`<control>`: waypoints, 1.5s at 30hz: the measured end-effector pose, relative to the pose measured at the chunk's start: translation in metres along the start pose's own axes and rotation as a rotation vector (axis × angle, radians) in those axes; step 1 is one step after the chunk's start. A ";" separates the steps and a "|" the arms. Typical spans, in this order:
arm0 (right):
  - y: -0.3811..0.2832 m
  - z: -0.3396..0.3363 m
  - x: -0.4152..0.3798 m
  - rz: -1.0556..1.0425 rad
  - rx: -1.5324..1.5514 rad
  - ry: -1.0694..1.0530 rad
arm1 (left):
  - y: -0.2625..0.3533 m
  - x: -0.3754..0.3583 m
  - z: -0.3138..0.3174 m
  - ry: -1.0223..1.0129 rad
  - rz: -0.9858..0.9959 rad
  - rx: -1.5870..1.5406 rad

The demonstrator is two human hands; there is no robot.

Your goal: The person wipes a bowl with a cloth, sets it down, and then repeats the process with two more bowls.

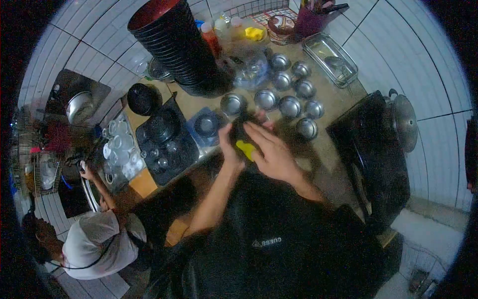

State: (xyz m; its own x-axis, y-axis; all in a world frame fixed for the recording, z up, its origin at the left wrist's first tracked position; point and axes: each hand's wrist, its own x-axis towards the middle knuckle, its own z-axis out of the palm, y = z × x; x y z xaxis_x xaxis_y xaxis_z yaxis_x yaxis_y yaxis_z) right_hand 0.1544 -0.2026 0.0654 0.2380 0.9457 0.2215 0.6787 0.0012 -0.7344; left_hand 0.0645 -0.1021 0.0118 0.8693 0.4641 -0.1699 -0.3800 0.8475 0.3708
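Close to the counter's front edge, my left hand [231, 148] is curled round the left side of a dark item [242, 130], whose kind is hard to make out in the dim light. My right hand [275, 153] presses against its other side, fingers closed over it. A bright yellow cloth [245, 148] pokes out between my palms, by the right thumb. Just beyond my fingers stand several small round metal bowls [267, 99]. A dark round dish [206, 123] on a blue cloth [192, 123] lies left of my hands.
A tall stack of black bowls with red insides [174, 45] rises at the back. A glass dish [331, 60] sits back right, near a black stove [373, 154] with a metal lid [404, 122]. Glassware [119, 144] stands left; a person in a light shirt [102, 244] works there.
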 end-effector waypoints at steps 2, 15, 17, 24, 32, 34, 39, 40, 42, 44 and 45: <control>-0.003 0.000 -0.001 0.005 -0.066 0.019 | 0.001 0.003 0.013 0.053 0.074 0.093; -0.002 -0.014 -0.018 0.069 -0.202 -0.052 | -0.018 0.005 0.003 0.043 0.027 0.044; -0.009 -0.012 -0.023 0.219 -0.330 -0.188 | -0.014 0.011 -0.001 0.046 0.092 0.105; 0.011 -0.001 -0.035 -0.064 0.056 -0.071 | -0.011 -0.002 -0.010 -0.002 0.068 0.017; -0.006 0.010 -0.032 -0.141 -0.029 -0.220 | -0.002 -0.008 -0.008 0.068 0.086 0.096; -0.003 0.006 -0.024 -0.152 -0.099 -0.172 | 0.002 -0.009 -0.008 0.026 0.106 0.093; -0.012 0.000 -0.018 0.005 -0.390 -0.136 | -0.001 -0.013 -0.005 0.065 0.155 0.044; -0.018 0.005 -0.023 0.003 -0.391 -0.136 | 0.001 -0.012 -0.010 0.063 0.157 0.043; -0.028 0.014 -0.031 0.054 -0.402 -0.287 | 0.003 -0.011 -0.021 0.065 0.259 0.145; -0.022 0.018 -0.033 -0.015 -0.237 -0.222 | 0.008 -0.013 -0.030 0.033 0.259 0.127; -0.015 0.020 -0.031 -0.049 -0.005 -0.215 | 0.011 -0.015 -0.034 0.008 0.253 0.111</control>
State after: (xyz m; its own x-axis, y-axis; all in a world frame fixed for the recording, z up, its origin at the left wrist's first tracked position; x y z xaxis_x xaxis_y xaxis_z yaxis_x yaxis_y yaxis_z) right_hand 0.1226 -0.2248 0.0567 0.0518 0.9921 0.1143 0.6895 0.0473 -0.7228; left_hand 0.0366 -0.0908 -0.0128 0.7484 0.6599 -0.0662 -0.5473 0.6708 0.5004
